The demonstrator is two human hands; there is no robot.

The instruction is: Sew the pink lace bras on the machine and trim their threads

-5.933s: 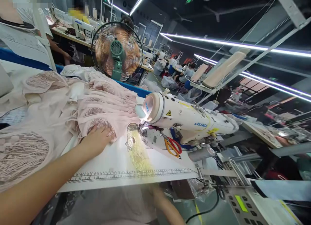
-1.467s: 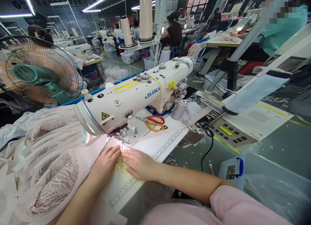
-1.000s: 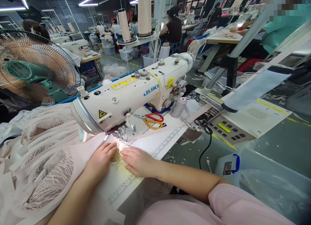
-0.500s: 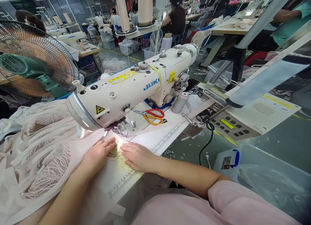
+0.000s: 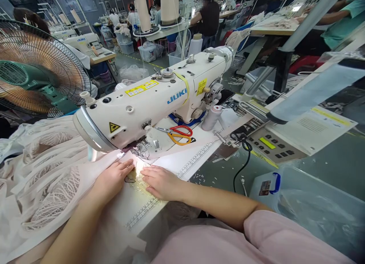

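Step in hand, my read: guiding pale pink fabric (image 5: 61, 192) at the needle end of the sewing machine (image 5: 134, 104). The bulk of the fabric, with lacy panels, is heaped left of the machine; one edge runs to just below its needle end. Stitch point is too small to read.

Left hand (image 5: 111, 179) is just in front of the machine's needle end, fingers close together, laid on the fabric edge. Right hand (image 5: 162, 183) is beside it, same side of the machine, fingers together, thumb slightly off, over a yellowish patch (image 5: 139, 186). Can't tell if either pinches anything underneath.

Next move probably calls for light, even guiding, cloth flat, fingertips clear of the needle. Scissors (image 5: 180, 135) lie beside the machine, untouched.
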